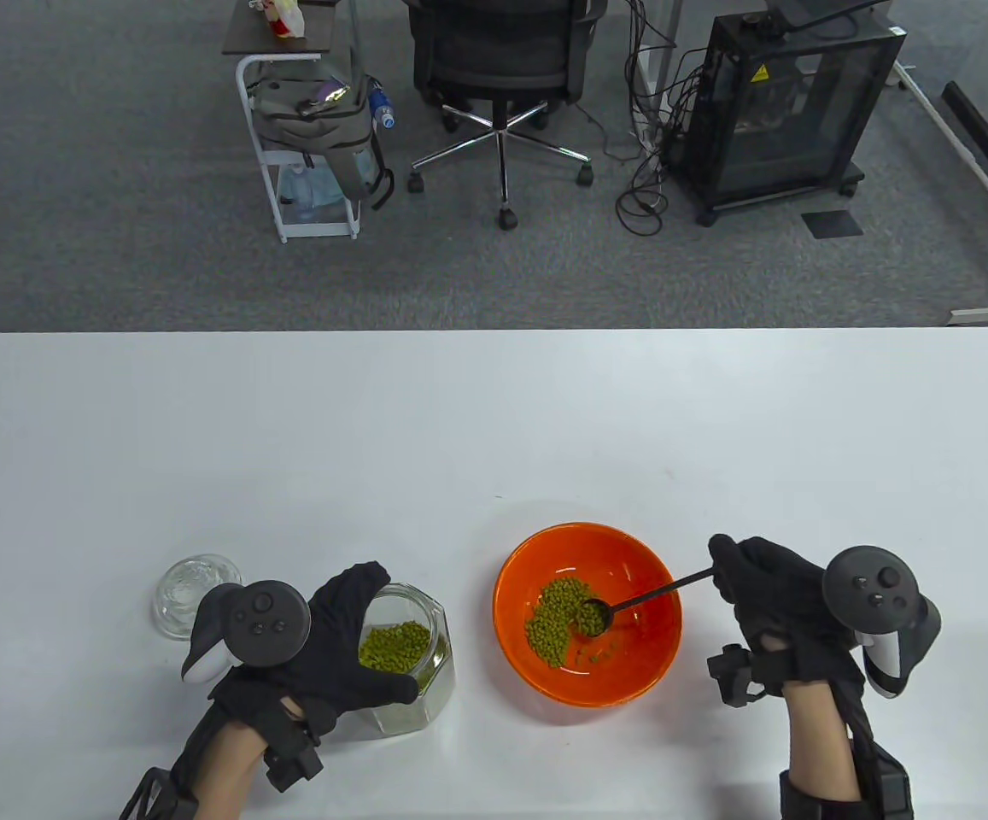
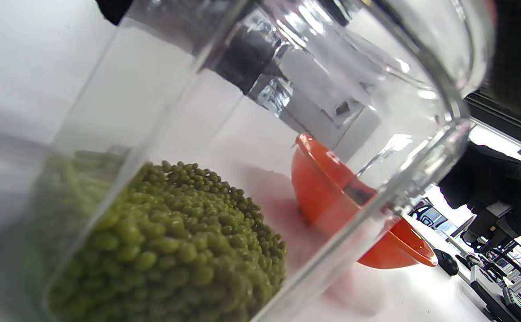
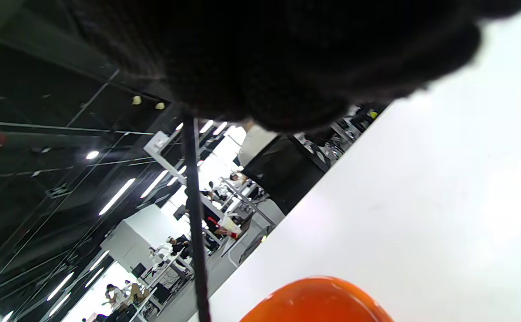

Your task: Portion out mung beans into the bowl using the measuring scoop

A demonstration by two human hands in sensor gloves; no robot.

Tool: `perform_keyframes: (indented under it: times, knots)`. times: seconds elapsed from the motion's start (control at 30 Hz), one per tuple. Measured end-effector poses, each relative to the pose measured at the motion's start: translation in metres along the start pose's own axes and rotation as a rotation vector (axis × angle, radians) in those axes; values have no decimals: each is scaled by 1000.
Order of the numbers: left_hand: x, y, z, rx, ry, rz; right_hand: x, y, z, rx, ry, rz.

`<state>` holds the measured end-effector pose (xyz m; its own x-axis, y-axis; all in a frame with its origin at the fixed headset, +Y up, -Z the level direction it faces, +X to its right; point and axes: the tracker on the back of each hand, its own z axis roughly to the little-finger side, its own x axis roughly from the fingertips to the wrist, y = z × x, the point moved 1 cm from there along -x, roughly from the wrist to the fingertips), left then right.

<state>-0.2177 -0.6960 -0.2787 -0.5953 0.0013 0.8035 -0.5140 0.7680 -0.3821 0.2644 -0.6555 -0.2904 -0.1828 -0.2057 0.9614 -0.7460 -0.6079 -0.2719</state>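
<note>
The right hand (image 1: 771,611) is pinching the far end of a black measuring scoop (image 1: 639,600) by its thin handle, fingers curled around it, and the scoop's round cup is lying inside the orange bowl (image 1: 630,559) just to that hand's left, against the heap of mung beans (image 1: 555,628) on the bowl's floor. In the right wrist view the handle (image 3: 194,214) is running straight down from the dark glove (image 3: 264,58) toward the bowl's rim (image 3: 318,299). The left hand (image 1: 331,645) is wrapping around a faceted glass jar (image 1: 429,683), thumb on the near side and fingers reaching over the far side of its open mouth, holding it upright on the white table (image 1: 494,410). More mung beans are sitting in the jar's bottom (image 2: 175,250), and the bowl (image 2: 323,188) is showing through the glass wall. The jar's glass lid (image 1: 182,589) is lying on the table just beyond the left hand's tracker (image 1: 250,628), on its outer side.
</note>
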Motion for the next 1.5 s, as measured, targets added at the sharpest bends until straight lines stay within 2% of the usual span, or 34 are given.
perform_keyframes:
  times: [0.23,0.5,0.63,0.77,0.97,1.07,1.2,1.4,1.5]
  knots:
    - [0,0,0,0,0,1,10,5,-29,173,-226,21]
    - [0,0,0,-2,1,2,24,11,-54,244,-495,5]
    - [0,0,0,-2,0,2,32,13,-65,315,-554,36]
    - [0,0,0,-3,1,3,38,13,-71,308,-616,68]
    - [0,0,1,-3,0,2,46,7,-77,323,-710,171]
    - [0,0,1,-3,-1,2,44,3,-74,283,-685,175]
    - [0,0,1,-2,-1,3,39,-4,-66,215,-588,226]
    - [0,0,1,0,-2,3,33,-19,-50,-62,-406,294]
    - [0,0,1,1,-3,3,28,-18,-42,-193,-326,276]
